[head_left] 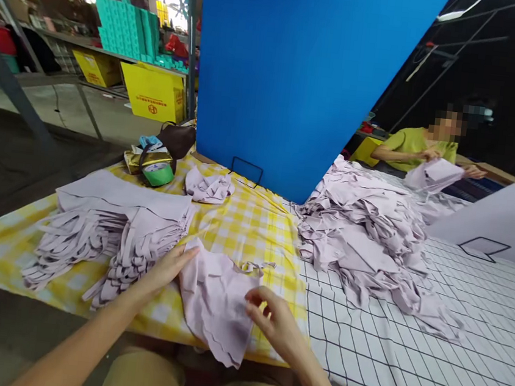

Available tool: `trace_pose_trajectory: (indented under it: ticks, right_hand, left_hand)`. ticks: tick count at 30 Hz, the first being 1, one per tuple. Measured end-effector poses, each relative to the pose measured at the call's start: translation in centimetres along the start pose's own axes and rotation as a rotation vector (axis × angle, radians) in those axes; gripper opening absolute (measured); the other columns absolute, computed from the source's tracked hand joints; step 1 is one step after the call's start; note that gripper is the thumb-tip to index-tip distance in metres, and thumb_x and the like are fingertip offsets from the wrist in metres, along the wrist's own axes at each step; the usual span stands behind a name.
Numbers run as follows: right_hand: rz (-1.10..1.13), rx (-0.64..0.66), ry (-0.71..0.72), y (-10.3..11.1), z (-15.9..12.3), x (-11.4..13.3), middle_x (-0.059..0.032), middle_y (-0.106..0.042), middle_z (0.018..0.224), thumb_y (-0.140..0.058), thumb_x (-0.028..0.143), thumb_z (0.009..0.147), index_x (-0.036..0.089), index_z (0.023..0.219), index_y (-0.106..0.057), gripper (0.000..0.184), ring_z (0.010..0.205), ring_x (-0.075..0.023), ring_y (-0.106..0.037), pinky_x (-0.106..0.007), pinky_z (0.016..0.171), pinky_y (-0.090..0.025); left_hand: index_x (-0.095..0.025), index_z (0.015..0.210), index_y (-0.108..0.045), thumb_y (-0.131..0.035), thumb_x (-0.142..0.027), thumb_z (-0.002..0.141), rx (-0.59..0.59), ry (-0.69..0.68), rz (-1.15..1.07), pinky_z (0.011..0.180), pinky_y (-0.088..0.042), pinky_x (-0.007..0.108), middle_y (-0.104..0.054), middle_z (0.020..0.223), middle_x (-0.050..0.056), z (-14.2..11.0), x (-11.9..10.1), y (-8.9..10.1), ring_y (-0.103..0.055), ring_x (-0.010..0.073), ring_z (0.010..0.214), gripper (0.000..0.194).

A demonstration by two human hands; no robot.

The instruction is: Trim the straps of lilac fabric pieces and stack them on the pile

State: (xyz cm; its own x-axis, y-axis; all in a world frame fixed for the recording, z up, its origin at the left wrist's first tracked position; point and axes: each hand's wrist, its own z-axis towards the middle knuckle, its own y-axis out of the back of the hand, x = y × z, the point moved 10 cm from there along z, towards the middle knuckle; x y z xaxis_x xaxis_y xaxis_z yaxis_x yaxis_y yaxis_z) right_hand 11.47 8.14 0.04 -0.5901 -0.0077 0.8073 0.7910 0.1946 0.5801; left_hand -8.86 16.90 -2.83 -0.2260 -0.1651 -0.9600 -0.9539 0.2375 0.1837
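Observation:
A pale lilac fabric piece (214, 299) lies on the yellow checked cloth (244, 228) in front of me, its lower edge hanging over the table's front. My left hand (169, 266) rests flat and open on its left edge, fingers stretched out. My right hand (272, 317) is at the piece's right edge with fingers curled in a pinch on the fabric. A neat stack of the same lilac pieces (111, 227) lies just left of my left hand.
A big loose heap of lilac pieces (363, 235) covers the white grid cloth (428, 358) at right. A blue board (297, 74) stands behind. Bags (160, 158) and a small crumpled piece (207, 186) lie at the back left. Another person in green (414, 145) handles fabric beyond.

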Motion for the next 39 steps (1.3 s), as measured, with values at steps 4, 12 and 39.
trace_pose_trajectory:
  ticks: [4,12,39]
  right_hand:
    - [-0.231,0.063,0.093,-4.9,-2.2,-0.1,-0.0029,-0.058,0.092,-0.059,0.015,0.074,0.021,0.085,-0.059,0.013,0.086,-0.0183,-0.054,-0.029,0.074,-0.042]
    - [-0.608,-0.066,0.200,-7.8,-3.2,-1.5,-0.0025,-0.057,0.080,-0.051,-0.001,0.071,0.020,0.076,-0.053,0.022,0.073,-0.0198,-0.051,-0.030,0.063,-0.040]
    - [-0.351,-0.499,0.051,1.3,-5.1,-2.2,-0.0006,-0.060,0.063,-0.037,0.041,0.091,0.020,0.083,-0.055,0.028,0.053,-0.0137,-0.055,-0.024,0.054,-0.040]
  left_hand:
    - [-0.011,0.121,-0.045,-0.052,-0.027,0.078,-0.260,-0.215,0.636,0.089,-0.043,0.045,-0.059,0.110,0.015,-1.6,-0.7,1.9,-0.054,0.0300,0.105,0.047]
    - [-0.019,0.086,-0.055,-0.061,-0.023,0.078,0.233,-0.842,1.108,0.087,-0.041,0.036,-0.057,0.091,0.003,-8.3,-1.7,-7.8,-0.053,0.0200,0.091,0.011]
    - [-0.021,0.108,-0.056,-0.045,0.008,0.063,-0.129,-0.095,0.962,0.085,-0.045,0.029,-0.062,0.105,0.004,-6.3,4.1,2.5,-0.060,0.0191,0.095,0.054]
